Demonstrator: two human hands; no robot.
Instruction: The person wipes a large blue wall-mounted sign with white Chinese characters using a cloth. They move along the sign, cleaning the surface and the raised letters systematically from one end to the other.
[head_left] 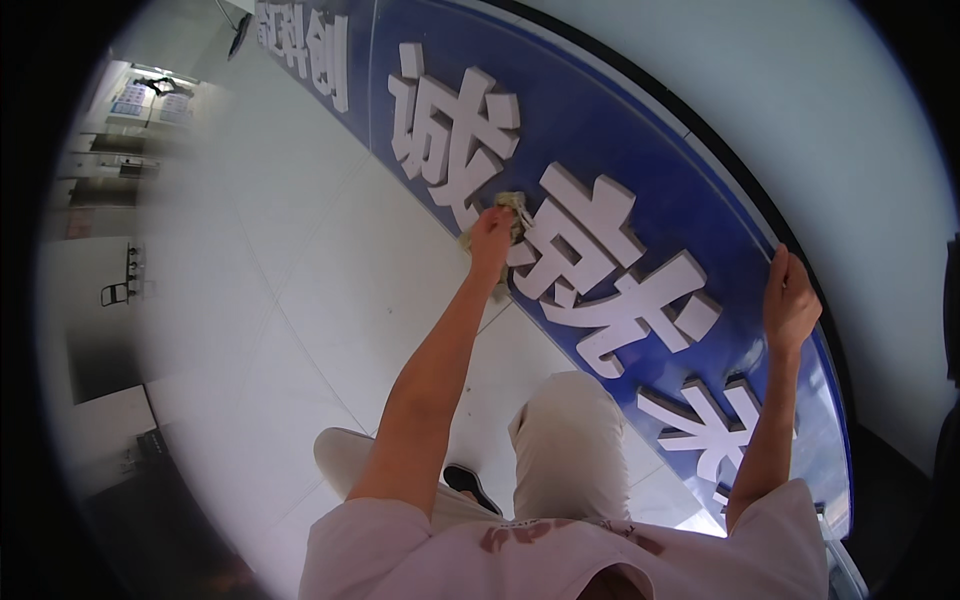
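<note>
My left hand (490,240) is closed on a crumpled yellowish-green cloth (513,204), which lies against the lower side of a long blue sign board (545,135). The cloth sits between two large raised white characters (590,235); part of it hangs past the board's lower edge. Farther right, my right hand (791,303) is wrapped over the board's upper edge, with the fingertips partly hidden. Both my arms are stretched forward, well apart.
Pale floor tiles (270,250) spread out to the left of the board. A dark rim and a light wall (800,110) run along its far side. My bent knee (570,430) is close to the lower edge. A hand cart (118,292) stands far left.
</note>
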